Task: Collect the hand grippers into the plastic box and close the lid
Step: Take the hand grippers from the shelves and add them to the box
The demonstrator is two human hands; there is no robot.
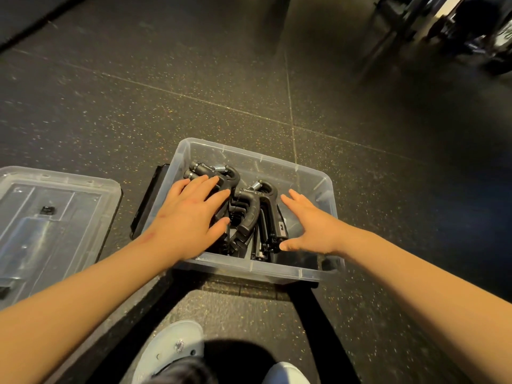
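1. Starting near: white shoe (pixel 171 347), with the plastic box (pixel 249 268) on the floor just beyond.
2. Left hand (pixel 191 217) lies flat on the hand grippers (pixel 255 214), fingers straight and spread. Likely pressing the pile down for lid clearance.
3. Right hand (pixel 313 225) at the pile's right side, fingers apart, gripping nothing.
4. Grippers: black, jumbled, springs showing, all inside the box.
5. Lid (pixel 55 206) is off, on the floor at left.

Your left hand (pixel 188 217) covers several hand grippers (pixel 249 214) by the plastic box (pixel 249 268)'s left wall, and their print is too small to read. The lid (pixel 55 212) is cut off by the left edge. The far floor (pixel 415 79) is blurred.
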